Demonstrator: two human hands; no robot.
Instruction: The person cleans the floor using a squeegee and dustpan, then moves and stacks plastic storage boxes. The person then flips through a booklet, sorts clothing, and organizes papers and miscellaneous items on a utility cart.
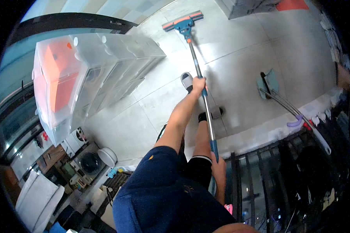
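A long mop (196, 62) with a metal pole and a wide teal, orange and grey head reaches away from me. Its head (184, 24) rests on the grey tiled floor near the far wall. My left hand (199, 86) is closed around the middle of the pole, arm stretched forward. Nearer my body, at the teal grip at the pole's end, my right hand (218, 169) is wrapped on the handle; its fingers are partly hidden. My slippered feet stand on either side of the pole, one grey slipper (187, 80) further forward.
Stacked translucent shoe boxes (101, 70) line the left side, one holding something orange. To the right, a dustpan (269, 84) and long handles lean against a low ledge. A dark slatted rack (256, 182) is at lower right; a washing machine (90, 162) stands at lower left.
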